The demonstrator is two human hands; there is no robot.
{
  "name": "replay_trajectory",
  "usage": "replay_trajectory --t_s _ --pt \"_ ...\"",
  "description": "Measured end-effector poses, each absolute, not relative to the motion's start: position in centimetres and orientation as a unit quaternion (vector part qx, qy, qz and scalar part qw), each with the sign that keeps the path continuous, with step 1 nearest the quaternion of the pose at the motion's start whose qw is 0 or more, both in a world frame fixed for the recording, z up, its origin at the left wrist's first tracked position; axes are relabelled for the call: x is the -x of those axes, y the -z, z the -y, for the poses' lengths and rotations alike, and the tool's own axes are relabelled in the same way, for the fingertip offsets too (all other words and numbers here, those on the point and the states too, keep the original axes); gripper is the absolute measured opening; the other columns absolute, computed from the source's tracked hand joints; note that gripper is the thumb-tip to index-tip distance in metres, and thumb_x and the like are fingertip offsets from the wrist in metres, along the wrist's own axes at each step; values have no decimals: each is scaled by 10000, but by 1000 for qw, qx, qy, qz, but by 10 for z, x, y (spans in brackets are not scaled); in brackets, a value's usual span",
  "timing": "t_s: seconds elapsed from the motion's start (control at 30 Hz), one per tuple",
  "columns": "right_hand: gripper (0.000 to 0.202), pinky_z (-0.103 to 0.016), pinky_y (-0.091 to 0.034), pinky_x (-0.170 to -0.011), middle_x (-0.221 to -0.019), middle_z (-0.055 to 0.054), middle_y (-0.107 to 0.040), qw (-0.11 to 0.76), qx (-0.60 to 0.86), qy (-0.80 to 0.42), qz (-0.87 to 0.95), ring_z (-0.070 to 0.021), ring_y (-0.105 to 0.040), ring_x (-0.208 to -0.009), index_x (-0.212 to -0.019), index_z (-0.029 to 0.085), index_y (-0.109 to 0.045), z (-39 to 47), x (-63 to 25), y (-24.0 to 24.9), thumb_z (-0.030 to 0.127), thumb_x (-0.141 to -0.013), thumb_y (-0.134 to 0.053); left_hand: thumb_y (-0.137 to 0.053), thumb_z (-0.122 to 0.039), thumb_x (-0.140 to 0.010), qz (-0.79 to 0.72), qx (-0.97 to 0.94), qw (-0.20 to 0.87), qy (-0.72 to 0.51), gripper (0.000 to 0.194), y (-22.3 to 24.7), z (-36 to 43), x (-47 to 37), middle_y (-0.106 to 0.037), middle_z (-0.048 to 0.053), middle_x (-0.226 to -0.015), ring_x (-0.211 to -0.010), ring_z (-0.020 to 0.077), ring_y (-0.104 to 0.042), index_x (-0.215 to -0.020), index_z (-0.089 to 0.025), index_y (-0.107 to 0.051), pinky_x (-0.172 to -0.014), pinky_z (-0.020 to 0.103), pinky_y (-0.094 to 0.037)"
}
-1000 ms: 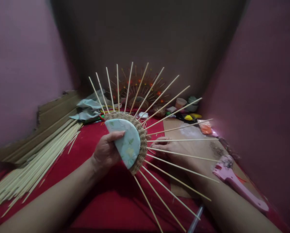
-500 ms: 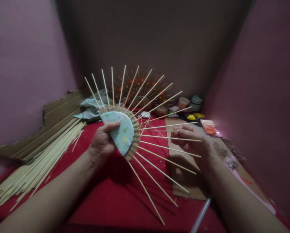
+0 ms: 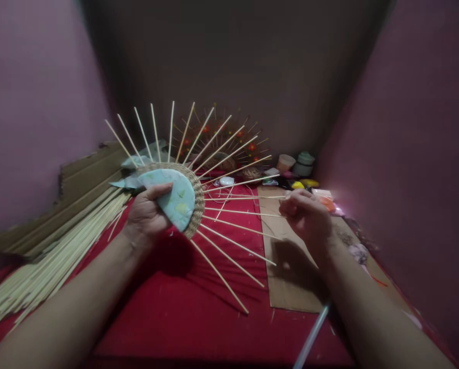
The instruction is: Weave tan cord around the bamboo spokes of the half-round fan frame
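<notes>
A half-round fan-like piece is raised above the table in my left hand [image 3: 147, 212], thumb on its pale blue floral padded centre [image 3: 181, 197] and fingers behind. A woven straw band [image 3: 199, 202] edges the curve, and thin wooden sticks [image 3: 229, 269] radiate outward from it. My right hand [image 3: 304, 207] is closed at the tips of the right-hand sticks, fingers pinched together. A fine strand appears to run from the band to these fingers, though its end is hidden in them.
Many loose sticks [image 3: 56, 256] lie at left beside folded cardboard [image 3: 91, 177]. A decorated stick fan [image 3: 217, 136] stands behind. A cardboard sheet [image 3: 291, 297] and a pale rod [image 3: 312, 335] lie on the red cloth [image 3: 214, 328]. Cups [image 3: 304, 164] and packets sit at the back right.
The fan-like piece and my left hand have shifted left and slightly up, tilting the right-hand sticks upward. My right hand remains closed near the stick tips.
</notes>
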State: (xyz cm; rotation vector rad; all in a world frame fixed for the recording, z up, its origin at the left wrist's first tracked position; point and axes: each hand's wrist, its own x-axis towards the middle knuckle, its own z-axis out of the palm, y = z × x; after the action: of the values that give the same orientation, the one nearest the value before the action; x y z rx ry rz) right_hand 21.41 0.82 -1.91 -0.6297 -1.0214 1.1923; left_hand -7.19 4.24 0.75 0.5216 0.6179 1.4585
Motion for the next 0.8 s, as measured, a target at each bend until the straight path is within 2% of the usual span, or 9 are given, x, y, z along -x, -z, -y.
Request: replay_trajectory --t_s 0.13,0.23,0.33,0.43,0.5,0.57,0.6,0.7,0.8 --pt "107 -222 -177 -430 -478 50 -391 659 306 -526 442 -48 -276 -434 -609 171 -625 -9 -219 17 264 -609 -679 -491 -1 -725 -273 -207 664 -665 270 -9 -45 71 -720 94 -757 -696 202 -685 -937 -94 -630 -739 359 -564" --pt "120 -218 -155 -423 -477 62 -410 620 384 -510 456 -33 -249 -414 -620 175 -633 -11 -217 19 252 -574 -713 -469 -6 -739 -265 -190 672 -664 283 -10 -43 69 -718 100 -744 -682 206 -685 -959 -85 -629 -730 372 -565" --pt "122 -229 -252 -439 -506 36 -507 504 492 -467 535 -58 -348 -439 -626 180 -660 -10 -207 22 281 -584 -715 -447 -20 -750 -269 -185 687 -649 308 -10 -39 65 -715 104 -739 -669 222 -686 -994 -84 -624 -681 381 -575" --pt "97 -273 -386 -555 -575 -3 -605 423 521 -443 594 -133 -510 -577 -553 192 -655 -2 -190 21 259 -578 -720 -449 -32 -746 -270 -184 705 -630 313 -8 -32 59 -716 100 -747 -675 233 -687 -990 -105 -630 -670 401 -575" --pt "91 -299 -431 -646 -742 -21 -679 419 510 -458 596 -177 -580 -714 -683 218 -699 7 -179 18 252 -600 -716 -437 -30 -745 -269 -182 718 -616 299 -7 -28 55 -717 101 -760 -698 239 -688 -949 -113 -638 -675 410 -574" --pt "257 -323 -448 -761 -994 -32 -682 434 447 -543 563 -200 -608 -890 -916 252 -690 16 -170 13 257 -659 -689 -426 -29 -744 -267 -181 728 -605 277 -6 -25 52 -716 108 -768 -706 243 -687 -897 -107 -643 -667 408 -575" --pt "300 -328 -446 -797 -1031 -34 -675 448 409 -585 539 -201 -610 -932 -970 256 -671 21 -167 11 254 -671 -685 -430 -30 -742 -268 -181 730 -602 263 -6 -24 51 -716 108 -766 -700 243 -686 -876 -103 -645 -663 405 -576" --pt "289 -301 -457 -751 -865 -33 -690 465 340 -669 469 -175 -635 -830 -948 224 -659 26 -161 12 260 -665 -710 -460 -43 -731 -278 -175 730 -600 227 -5 -23 47 -714 101 -757 -693 239 -684 -846 -98 -648 -673 398 -576" --pt "197 -208 -370 -487 -581 37 -569 475 336 -702 411 -74 -500 -499 -776 188 -645 22 -158 24 264 -626 -747 -473 -61 -729 -285 -173 730 -596 215 -4 -21 45 -712 99 -751 -699 243 -684 -846 -103 -649 -690 403 -573"
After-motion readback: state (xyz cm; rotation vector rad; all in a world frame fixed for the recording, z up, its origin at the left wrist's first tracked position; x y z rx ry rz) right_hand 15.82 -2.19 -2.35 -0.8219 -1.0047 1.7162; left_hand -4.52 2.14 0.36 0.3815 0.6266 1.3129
